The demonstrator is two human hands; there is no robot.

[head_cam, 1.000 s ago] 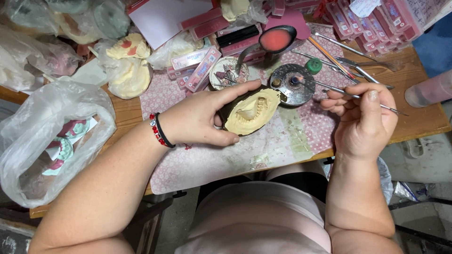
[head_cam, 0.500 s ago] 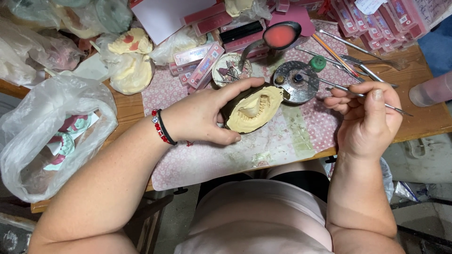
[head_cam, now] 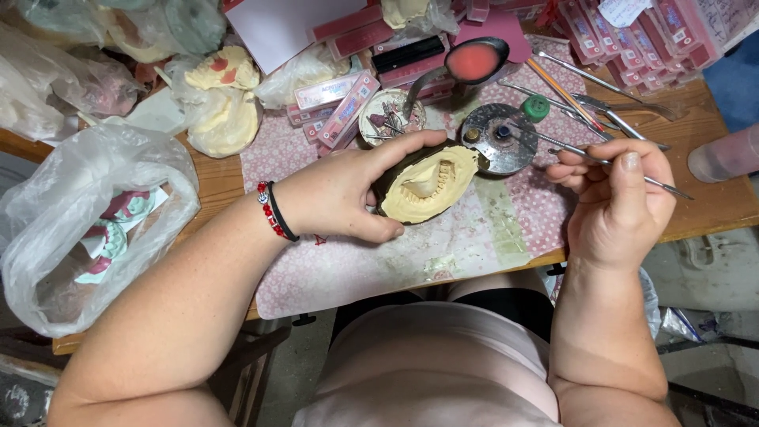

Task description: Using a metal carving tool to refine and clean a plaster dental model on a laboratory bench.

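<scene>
Over the mat, left hand (head_cam: pixel 336 198) cups plaster cast (head_cam: pixel 427 186).

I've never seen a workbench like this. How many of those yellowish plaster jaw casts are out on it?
3 that I can make out: one jaw cast held in the left hand, two bagged at the upper left. More may be hidden inside the other bags.

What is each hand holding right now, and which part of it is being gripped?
The left hand grips a cream dental cast by its dark outer rim, thumb over the top. The right hand pinches a thin metal tool around mid-shaft.
</scene>
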